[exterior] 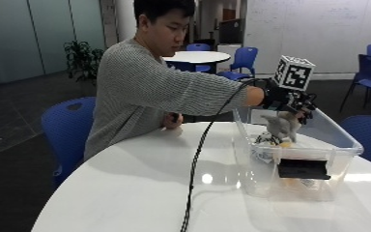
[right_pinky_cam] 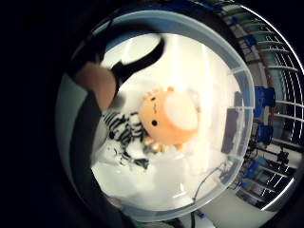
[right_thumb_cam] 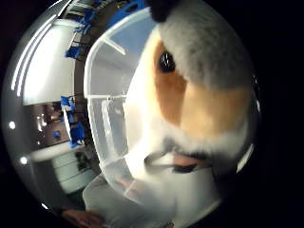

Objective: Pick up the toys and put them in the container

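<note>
The gloved right hand (exterior: 290,104) hangs over the clear bin (exterior: 340,147) on the white table (exterior: 140,188), its fingers curled round a grey-and-tan plush (exterior: 280,124) — the toy dangles just above the bin's rim, its face filling the thumb-side palm view (right_thumb_cam: 204,90). Inside the bin, on its floor, an orange plush (right_pinky_cam: 168,118) lies touching a zebra plush (right_pinky_cam: 124,133). The bare hand (exterior: 172,121) rests on the table, well apart from the bin.

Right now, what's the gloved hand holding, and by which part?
The right hand holds a grey-and-tan plush toy by its upper end, hanging over the clear container. Exact part can't be told.
</note>
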